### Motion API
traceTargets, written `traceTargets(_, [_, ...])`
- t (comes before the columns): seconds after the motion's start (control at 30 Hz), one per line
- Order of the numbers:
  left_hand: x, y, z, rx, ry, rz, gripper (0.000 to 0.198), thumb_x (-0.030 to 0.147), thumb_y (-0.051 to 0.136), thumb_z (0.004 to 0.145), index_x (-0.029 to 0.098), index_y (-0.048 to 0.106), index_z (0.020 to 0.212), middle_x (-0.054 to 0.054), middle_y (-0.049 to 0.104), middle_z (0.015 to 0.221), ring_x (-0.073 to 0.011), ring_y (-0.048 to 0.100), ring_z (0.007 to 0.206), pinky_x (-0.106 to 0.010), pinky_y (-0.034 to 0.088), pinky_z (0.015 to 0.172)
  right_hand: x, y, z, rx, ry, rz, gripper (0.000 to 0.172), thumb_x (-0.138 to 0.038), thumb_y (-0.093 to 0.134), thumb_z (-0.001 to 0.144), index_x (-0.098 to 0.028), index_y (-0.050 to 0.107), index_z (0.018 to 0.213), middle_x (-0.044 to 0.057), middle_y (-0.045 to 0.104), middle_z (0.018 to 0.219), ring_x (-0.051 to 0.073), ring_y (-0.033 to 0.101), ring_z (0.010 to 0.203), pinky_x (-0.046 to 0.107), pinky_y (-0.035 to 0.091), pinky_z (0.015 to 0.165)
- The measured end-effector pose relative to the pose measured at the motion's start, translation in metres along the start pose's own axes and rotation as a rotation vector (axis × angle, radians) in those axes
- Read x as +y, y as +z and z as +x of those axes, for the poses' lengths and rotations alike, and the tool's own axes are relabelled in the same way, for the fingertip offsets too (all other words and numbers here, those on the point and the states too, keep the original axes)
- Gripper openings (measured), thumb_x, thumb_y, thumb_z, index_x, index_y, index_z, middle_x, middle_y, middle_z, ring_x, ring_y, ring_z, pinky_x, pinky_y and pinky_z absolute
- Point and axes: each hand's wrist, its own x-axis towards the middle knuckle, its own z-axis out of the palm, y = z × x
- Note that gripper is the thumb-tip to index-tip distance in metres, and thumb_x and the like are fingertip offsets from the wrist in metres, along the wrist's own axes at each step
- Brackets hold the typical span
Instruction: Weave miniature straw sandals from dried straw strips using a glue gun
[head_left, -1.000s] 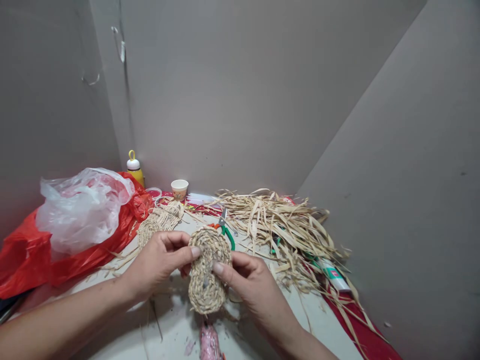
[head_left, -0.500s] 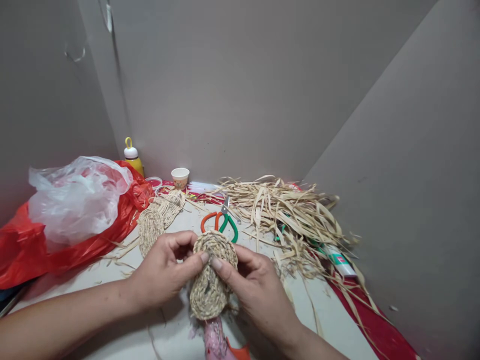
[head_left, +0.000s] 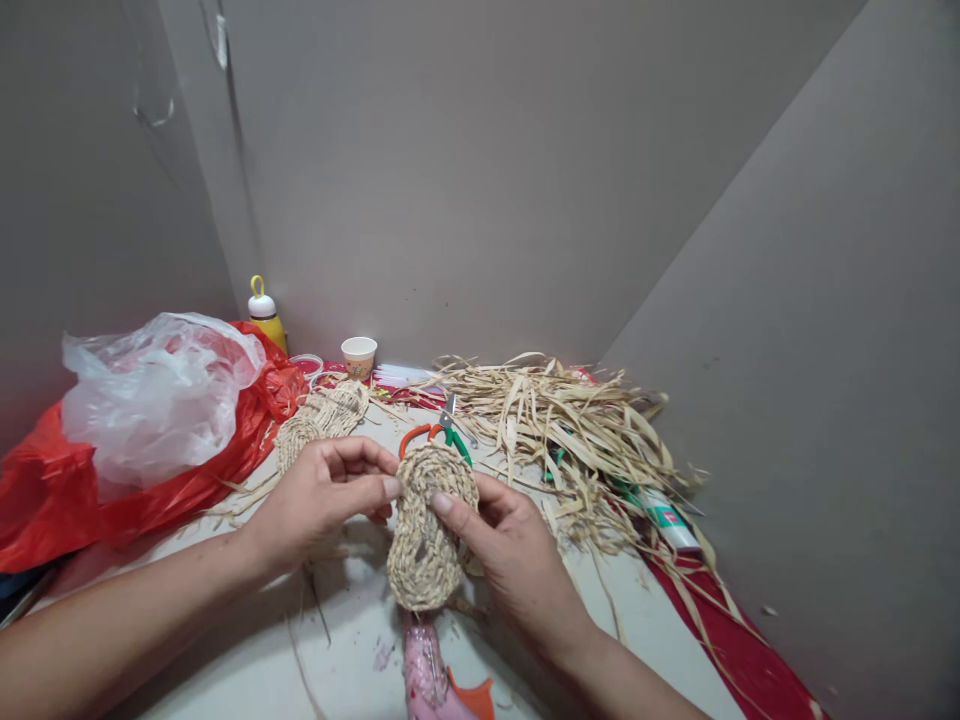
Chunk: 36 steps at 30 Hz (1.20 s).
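A braided straw sole [head_left: 429,530], coiled into a long oval with a narrower middle, is held up over the table. My right hand [head_left: 517,550] grips its right side, thumb on the face and fingers behind. At the upper left edge, my left hand [head_left: 334,495] is closed, thumb and forefinger pinched against the rim. Just below the sole lies a pink glue gun [head_left: 426,670] with an orange trigger, its tip partly hidden. Behind the sole are scissors [head_left: 448,420] with one orange and one green handle, partly covered.
Another braided straw piece [head_left: 330,408] lies beyond my left hand. A heap of dry straw strips [head_left: 570,410] spreads at the back right, beside a green-and-white tube [head_left: 671,520]. Plastic bags [head_left: 161,400], a yellow bottle [head_left: 267,315] and a paper cup [head_left: 359,355] stand left and back.
My left thumb has slid from the middle of the sole out to its left edge. The sole has risen slightly and stands a little straighter in my right hand.
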Motion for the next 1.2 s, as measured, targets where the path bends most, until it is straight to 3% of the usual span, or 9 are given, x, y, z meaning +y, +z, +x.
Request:
traceTargets(0.13, [0.001,0.003,0.000,-0.005,-0.075,-0.009,0.019,0.022,0.078,0.061,0.015,0.062,0.070,0.004,0.061,0.062,-0.0096,0.055,0.057,-0.023,0.044,0.060,-0.001,-0.001,-0.003,-0.040,0.046,0.006,0.024,-0.035,0.080,0.069,-0.017,0.072,0.080,0.002,0.069,0.072,0.016,0.059,0.065,0.029,0.048,0.068])
traceTargets(0.27, [-0.005,0.007,-0.001,0.012,-0.050,0.010,0.017,0.018,0.077,0.063,0.015,0.062,0.071,0.004,0.060,0.062,-0.0088,0.052,0.057,-0.021,0.041,0.058,-0.002,-0.001,-0.006,-0.088,0.040,0.026,0.022,-0.035,0.076,0.072,-0.016,0.071,0.084,0.001,0.066,0.072,0.015,0.057,0.067,0.027,0.047,0.065])
traceTargets(0.37, [-0.008,0.009,-0.003,0.014,-0.029,0.009,0.018,0.017,0.077,0.063,0.014,0.062,0.072,0.005,0.058,0.062,-0.0074,0.048,0.057,-0.019,0.037,0.055,-0.004,0.000,-0.005,-0.048,0.046,-0.020,0.020,-0.033,0.076,0.073,-0.016,0.070,0.080,0.000,0.064,0.070,0.013,0.054,0.064,0.024,0.046,0.062])
traceTargets(0.5, [-0.008,0.013,-0.006,0.012,-0.025,0.006,0.018,0.020,0.077,0.065,0.015,0.061,0.074,0.005,0.055,0.060,-0.0078,0.046,0.056,-0.020,0.036,0.054,-0.005,0.003,-0.004,0.023,0.028,-0.054,0.020,-0.030,0.078,0.070,-0.016,0.069,0.080,-0.001,0.064,0.070,0.012,0.054,0.064,0.023,0.046,0.061])
traceTargets(0.77, [-0.010,0.011,-0.007,-0.003,0.001,0.058,0.017,0.017,0.075,0.065,0.015,0.060,0.074,0.005,0.053,0.062,-0.0072,0.044,0.056,-0.019,0.036,0.054,-0.003,0.005,-0.009,-0.007,0.076,-0.029,0.017,-0.030,0.077,0.069,-0.015,0.069,0.073,-0.002,0.061,0.063,0.011,0.050,0.055,0.022,0.044,0.054])
traceTargets(0.93, [-0.003,0.009,-0.008,-0.067,0.024,0.012,0.017,0.024,0.072,0.070,0.017,0.061,0.081,0.003,0.058,0.068,-0.0101,0.051,0.061,-0.022,0.042,0.058,-0.003,0.006,-0.009,-0.017,0.067,-0.110,0.015,-0.028,0.074,0.071,-0.014,0.068,0.072,-0.002,0.060,0.063,0.011,0.049,0.056,0.023,0.043,0.055])
traceTargets(1.2, [-0.006,0.011,-0.008,-0.095,-0.023,-0.038,0.016,0.027,0.075,0.072,0.015,0.063,0.071,0.005,0.056,0.058,-0.0066,0.046,0.052,-0.019,0.038,0.052,-0.001,0.006,-0.010,-0.070,0.071,-0.166,0.020,-0.029,0.069,0.072,-0.016,0.057,0.063,-0.004,0.049,0.059,0.009,0.041,0.054,0.022,0.038,0.051])
